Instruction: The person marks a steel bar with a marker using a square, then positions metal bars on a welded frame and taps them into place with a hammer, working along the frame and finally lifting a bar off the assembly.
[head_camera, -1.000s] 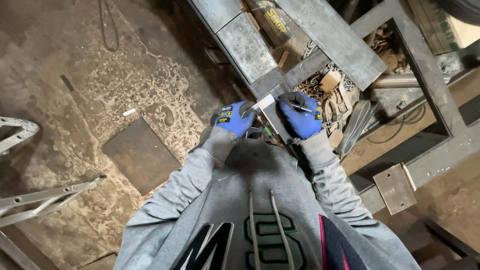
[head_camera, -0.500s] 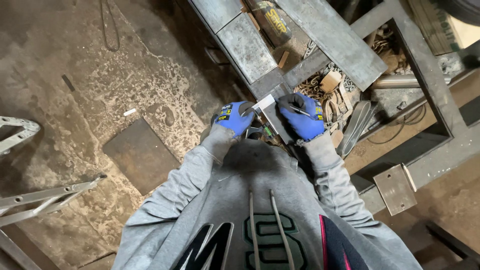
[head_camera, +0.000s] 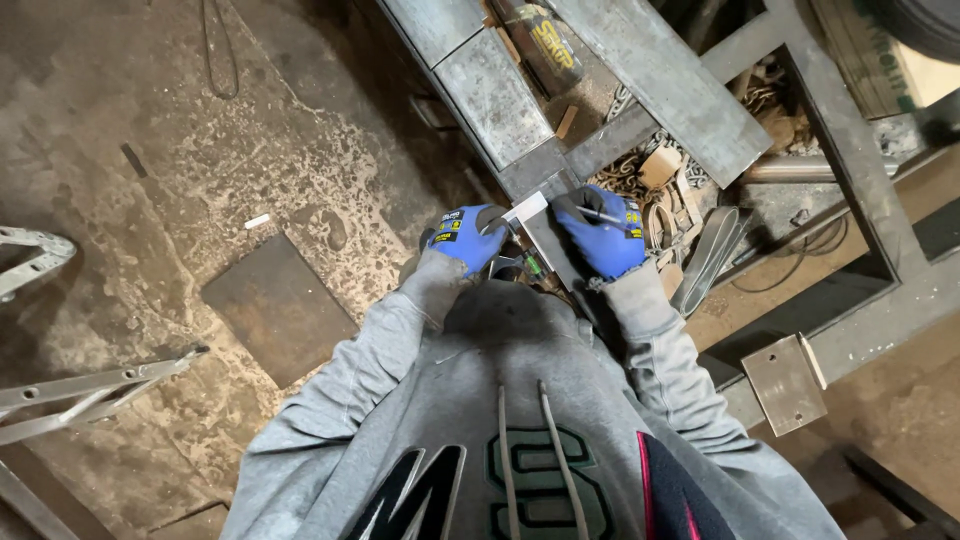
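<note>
Gripping: blue-gloved left hand (head_camera: 468, 238) is pinching small stiff light metal ruler (head_camera: 525, 209) at nine o'clock; blue-gloved right hand (head_camera: 603, 232), fingers clamping thin marking tool (head_camera: 598, 214), is bearing on heavy rigid grey steel beam (head_camera: 545, 215).

The blue-gloved left hand (head_camera: 468, 238) holds a small flat metal square (head_camera: 526, 209) against the grey steel beam (head_camera: 545, 215). The blue-gloved right hand (head_camera: 603, 234) grips a thin marking tool (head_camera: 600, 214) beside it.

The left hand (head_camera: 468, 238) covers one end of the white strip (head_camera: 526, 209), and its fingers are tucked out of sight beneath it. The thin tool (head_camera: 600, 214) in the right hand (head_camera: 603, 240) is too small to identify. The steel frame (head_camera: 850, 150) runs off the right edge.
</note>
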